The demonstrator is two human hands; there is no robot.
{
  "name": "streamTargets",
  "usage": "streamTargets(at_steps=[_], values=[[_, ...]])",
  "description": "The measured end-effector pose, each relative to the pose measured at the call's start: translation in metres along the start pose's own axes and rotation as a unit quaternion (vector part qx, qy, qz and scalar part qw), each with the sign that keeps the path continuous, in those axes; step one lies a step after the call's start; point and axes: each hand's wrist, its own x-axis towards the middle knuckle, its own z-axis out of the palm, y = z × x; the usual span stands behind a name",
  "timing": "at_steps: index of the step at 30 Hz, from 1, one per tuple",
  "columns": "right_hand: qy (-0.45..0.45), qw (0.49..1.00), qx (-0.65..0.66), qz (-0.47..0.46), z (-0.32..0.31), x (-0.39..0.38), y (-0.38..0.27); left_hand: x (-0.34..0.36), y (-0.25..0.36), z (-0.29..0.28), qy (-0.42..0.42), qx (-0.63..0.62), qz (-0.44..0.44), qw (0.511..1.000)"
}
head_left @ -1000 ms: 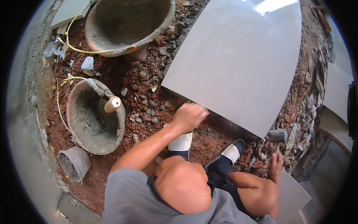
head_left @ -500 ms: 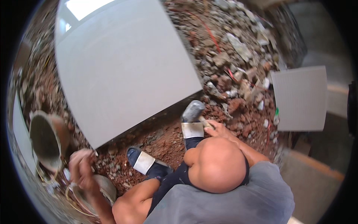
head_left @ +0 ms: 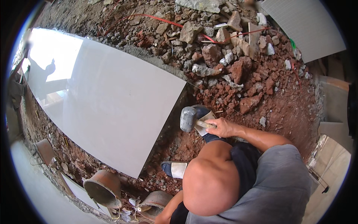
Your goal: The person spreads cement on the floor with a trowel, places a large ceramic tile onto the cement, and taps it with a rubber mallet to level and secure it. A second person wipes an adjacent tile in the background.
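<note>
My right hand (head_left: 223, 128) is wrapped round the short wooden handle of a rubber mallet (head_left: 188, 118) with a grey, worn head. The mallet head hangs over my right slipper, close to the corner of a large glossy white tile (head_left: 115, 100) but apart from it. That tile lies on a grey mortar bed (head_left: 149, 59), bright light mirrored at its far left. My left forearm (head_left: 169, 211) reaches down at the lower edge beside a bucket (head_left: 154, 203), and the hand itself is out of sight.
Red soil and broken rubble (head_left: 242, 71) spread ahead and right, with a red strap (head_left: 160, 18) across them. A bucket (head_left: 102, 188) lies tipped at lower left. Another tile (head_left: 305, 26) stands at upper right. A thin string runs from the white tile's corner over the soil.
My view has turned, so the tile now lies slanting to the left. My left hand has dropped out of view; my right hand keeps hold of the mallet.
</note>
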Motion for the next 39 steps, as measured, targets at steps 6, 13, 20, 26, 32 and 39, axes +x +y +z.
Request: streamTargets(at_steps=[6,13,20,26,32,39], values=[[-0.052,0.997,-0.001,0.048,-0.011,0.002,-0.005,0.007,-0.013,-0.006,-0.006,-0.078,0.106,0.991],[-0.040,0.979,-0.099,-0.176,-0.012,0.051,-0.053,0.018,-0.008,-0.003,0.105,-0.004,0.181,0.978],[-0.026,0.865,-0.346,-0.363,0.033,0.168,-0.131,-0.011,-0.017,-0.015,0.335,0.392,-0.050,0.855],[0.014,0.804,-0.377,-0.460,0.091,0.245,-0.155,-0.068,0.006,0.018,0.268,0.504,-0.349,0.743],[0.096,0.743,-0.384,-0.540,0.140,0.277,-0.151,-0.105,-0.005,0.037,0.379,0.514,-0.385,0.666],[0.067,0.748,-0.377,-0.542,0.154,0.284,-0.149,-0.130,-0.005,0.026,0.370,0.487,-0.425,0.667]])
